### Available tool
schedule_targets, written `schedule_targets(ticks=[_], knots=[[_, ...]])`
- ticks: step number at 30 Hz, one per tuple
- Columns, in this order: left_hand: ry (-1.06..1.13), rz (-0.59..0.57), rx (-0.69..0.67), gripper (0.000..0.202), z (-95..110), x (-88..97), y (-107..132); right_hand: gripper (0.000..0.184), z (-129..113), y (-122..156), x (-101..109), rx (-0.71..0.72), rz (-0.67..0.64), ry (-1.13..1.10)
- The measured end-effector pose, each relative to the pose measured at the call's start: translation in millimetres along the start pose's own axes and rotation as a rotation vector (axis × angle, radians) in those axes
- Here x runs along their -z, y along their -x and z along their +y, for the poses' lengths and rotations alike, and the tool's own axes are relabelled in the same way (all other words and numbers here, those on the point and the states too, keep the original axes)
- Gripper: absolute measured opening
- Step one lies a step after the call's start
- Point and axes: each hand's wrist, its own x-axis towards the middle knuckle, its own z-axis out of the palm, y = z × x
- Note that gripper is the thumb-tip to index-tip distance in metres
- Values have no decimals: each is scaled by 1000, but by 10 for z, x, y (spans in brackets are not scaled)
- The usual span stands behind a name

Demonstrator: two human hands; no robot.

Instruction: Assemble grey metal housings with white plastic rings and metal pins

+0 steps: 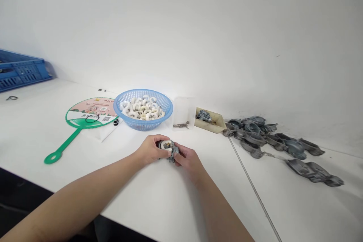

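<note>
White workbench (215, 196) under a plain white wall; all items below stand on it. Readable markings: none. A green hand fan (64, 145) carries a pink printed panel and a QR code (106, 118), its print too small to read at this resolution. A black O-ring (92, 118) lies on the fan, and a second black ring (116, 122) sits just beside it.

Left hand (151, 149) and right hand (188, 160) are both closed around a grey cast-metal part (171, 155) with a white ring (163, 144) at its near side. Left fingers (161, 140) wrap the ring side; right fingers (177, 151) pinch the opposite side. Neither grip is open. The part is held between the hands, in front of a blue mesh basket (167, 109) of white rings (141, 109). Loose metal pins (181, 124) lie to the right of the basket, near a beige tray (210, 121). Further grey castings (255, 132) are heaped at right. A blue plastic crate (22, 70) stands far left.
</note>
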Motion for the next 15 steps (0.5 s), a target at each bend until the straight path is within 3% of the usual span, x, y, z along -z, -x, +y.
schedule_targets(ticks=[5, 11, 15], knots=[[-15, 56, 4, 45, 42, -54, 20, 50, -20, 9, -21, 34, 9, -13], [-67, 57, -8, 46, 50, -49, 21, 60, -3, -2, 8, -1, 17, 55], [-142, 48, -30, 43, 77, -47, 25, 55, -36, 22, -9, 12, 48, 40]])
